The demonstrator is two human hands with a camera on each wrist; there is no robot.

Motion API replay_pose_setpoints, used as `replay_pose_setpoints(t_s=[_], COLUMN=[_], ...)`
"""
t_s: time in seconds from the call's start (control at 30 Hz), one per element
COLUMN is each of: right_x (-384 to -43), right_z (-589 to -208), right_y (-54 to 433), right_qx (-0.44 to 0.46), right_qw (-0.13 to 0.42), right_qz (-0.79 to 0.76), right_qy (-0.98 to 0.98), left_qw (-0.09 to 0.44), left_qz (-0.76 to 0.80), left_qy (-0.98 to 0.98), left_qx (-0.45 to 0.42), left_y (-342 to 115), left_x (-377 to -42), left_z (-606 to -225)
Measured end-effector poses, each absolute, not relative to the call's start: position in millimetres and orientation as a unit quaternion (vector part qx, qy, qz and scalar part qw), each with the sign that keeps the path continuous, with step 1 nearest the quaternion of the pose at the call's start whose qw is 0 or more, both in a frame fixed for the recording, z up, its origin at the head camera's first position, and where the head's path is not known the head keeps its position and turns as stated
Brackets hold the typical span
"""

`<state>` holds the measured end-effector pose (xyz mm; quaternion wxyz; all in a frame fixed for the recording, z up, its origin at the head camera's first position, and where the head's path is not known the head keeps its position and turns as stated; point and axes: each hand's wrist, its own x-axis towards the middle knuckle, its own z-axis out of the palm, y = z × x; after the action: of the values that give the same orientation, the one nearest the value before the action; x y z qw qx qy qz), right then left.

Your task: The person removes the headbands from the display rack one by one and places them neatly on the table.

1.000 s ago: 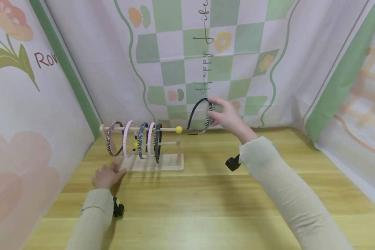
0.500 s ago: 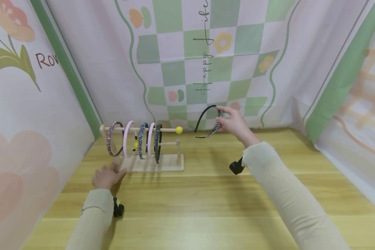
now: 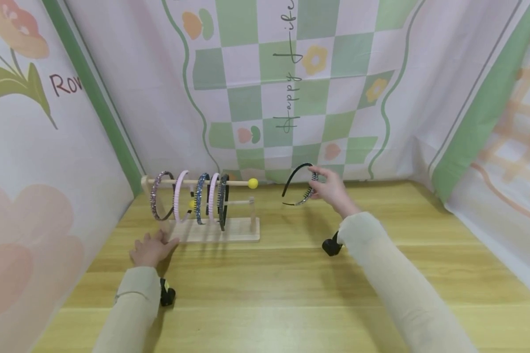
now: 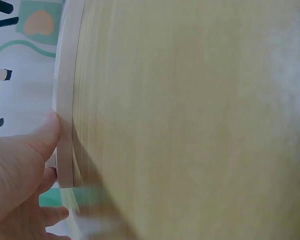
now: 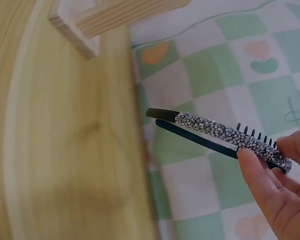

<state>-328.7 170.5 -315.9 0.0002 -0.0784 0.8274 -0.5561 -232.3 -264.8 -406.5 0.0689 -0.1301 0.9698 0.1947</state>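
Between thumb and fingers my right hand (image 3: 332,191) holds a black toothed headband (image 5: 215,129) with a silver glittery top, raised over the back of the table. Its two ends point left, apart from the stand. My left hand (image 3: 149,251) grips the left end of a wooden headband stand (image 3: 244,230), with the thumb (image 4: 46,134) against the edge of its base. Several headbands hang along the upper rod: a glittery brownish one (image 3: 153,200), a ribbed pink one (image 3: 176,202), a glittery blue one (image 3: 198,202), another pink one (image 3: 211,198) and a dark one (image 3: 221,202).
A yellow ball (image 3: 252,183) caps the right end of the upper rod. Below it runs a lower rod (image 3: 238,202). The wooden table (image 3: 265,294) is bordered at the back by a checked curtain (image 3: 309,98) and by printed cloth on both sides.
My right hand has moved right and lower with the headband, away from the rod's yellow end. The left hand and the stand stay where they were.
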Motion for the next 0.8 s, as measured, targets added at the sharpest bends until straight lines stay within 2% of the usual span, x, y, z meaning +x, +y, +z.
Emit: replay_pose_setpoints(t_s=[0.47,0.8], right_x=[-334,-333], right_z=[-351,-361], right_y=[173,172], right_qx=[-0.029,-0.037], right_qw=[0.006,0.008], right_qz=[-0.58,-0.554], right_qy=[0.814,0.832], left_qw=[0.07,0.067], left_qz=[0.19,0.194], left_qy=[0.971,0.971], left_qx=[-0.125,-0.126], left_y=[-266,-265], left_x=[-232,-231], left_z=[-408,-406])
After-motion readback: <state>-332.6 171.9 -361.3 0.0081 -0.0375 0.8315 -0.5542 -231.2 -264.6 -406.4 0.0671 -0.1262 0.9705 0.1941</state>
